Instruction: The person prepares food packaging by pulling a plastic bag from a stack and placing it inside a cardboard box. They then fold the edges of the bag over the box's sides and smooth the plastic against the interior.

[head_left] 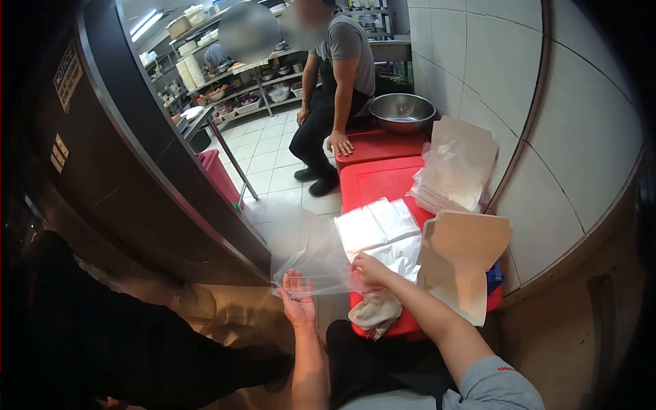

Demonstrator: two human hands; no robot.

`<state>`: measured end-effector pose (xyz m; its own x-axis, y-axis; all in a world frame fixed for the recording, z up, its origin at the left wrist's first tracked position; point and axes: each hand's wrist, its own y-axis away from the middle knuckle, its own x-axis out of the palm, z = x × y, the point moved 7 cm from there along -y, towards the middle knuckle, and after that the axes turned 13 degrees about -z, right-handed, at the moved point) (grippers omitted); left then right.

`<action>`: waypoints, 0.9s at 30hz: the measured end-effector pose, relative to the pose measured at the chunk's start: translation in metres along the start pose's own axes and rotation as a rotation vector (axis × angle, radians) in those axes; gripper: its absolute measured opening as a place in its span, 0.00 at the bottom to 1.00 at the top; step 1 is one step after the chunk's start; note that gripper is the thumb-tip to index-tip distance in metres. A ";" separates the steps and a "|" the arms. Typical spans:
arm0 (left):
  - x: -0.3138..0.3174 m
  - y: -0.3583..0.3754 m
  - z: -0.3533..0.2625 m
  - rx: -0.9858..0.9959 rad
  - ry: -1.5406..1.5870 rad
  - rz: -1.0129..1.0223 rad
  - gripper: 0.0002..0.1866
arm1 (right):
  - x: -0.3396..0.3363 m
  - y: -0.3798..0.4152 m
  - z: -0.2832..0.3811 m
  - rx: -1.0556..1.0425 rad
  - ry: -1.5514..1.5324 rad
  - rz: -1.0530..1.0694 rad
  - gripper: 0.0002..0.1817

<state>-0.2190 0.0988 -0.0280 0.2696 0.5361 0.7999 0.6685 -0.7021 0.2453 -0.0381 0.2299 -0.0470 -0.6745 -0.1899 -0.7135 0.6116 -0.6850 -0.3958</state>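
Note:
A clear plastic bag [314, 256] is stretched out between my hands, left of the red lid. My right hand [370, 270] is closed on the bag's right edge. Palm up and fingers apart, my left hand [298, 298] is at the bag's lower left corner; the thin film passes by its fingers. Flat on the red lid [379, 181] lies a stack of clear bags [383, 229]. To its right are brown cardboard sheets [465, 253], and a crumpled whitish cloth [375, 311] lies at the lid's near edge.
A person [342, 75] sits on a red container [383, 145] beside a steel bowl [402, 113]. More bagged sheets [456, 167] lean by the tiled wall [478, 68]. A dark door [157, 137] stands left; shelves [263, 92] are behind.

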 end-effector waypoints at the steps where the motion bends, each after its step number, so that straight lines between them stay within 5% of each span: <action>1: 0.001 0.001 0.000 -0.008 0.002 0.007 0.26 | -0.004 0.001 0.005 0.018 0.113 0.053 0.10; 11: 0.018 0.006 -0.043 0.105 0.077 0.071 0.24 | 0.001 -0.001 -0.012 0.135 0.467 -0.048 0.12; 17: 0.012 0.016 -0.162 0.335 0.178 0.125 0.24 | 0.001 -0.009 -0.022 0.296 0.521 -0.014 0.14; 19: 0.014 0.034 -0.216 0.398 0.153 0.532 0.23 | 0.003 -0.010 -0.024 0.305 0.531 0.020 0.14; 20: 0.009 0.042 -0.243 0.408 0.213 0.529 0.22 | 0.003 -0.011 -0.026 0.308 0.538 0.037 0.15; 26: 0.036 0.122 -0.323 0.408 0.092 0.613 0.24 | -0.031 -0.019 0.014 0.419 0.516 0.086 0.27; 27: 0.042 0.130 -0.323 0.395 0.026 0.588 0.24 | -0.040 -0.027 0.038 0.344 0.442 0.118 0.42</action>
<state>-0.3442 -0.1217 0.2140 0.6499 0.1052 0.7527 0.6199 -0.6463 -0.4449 -0.0432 0.2298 0.0146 -0.3273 -0.0172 -0.9448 0.4526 -0.8806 -0.1407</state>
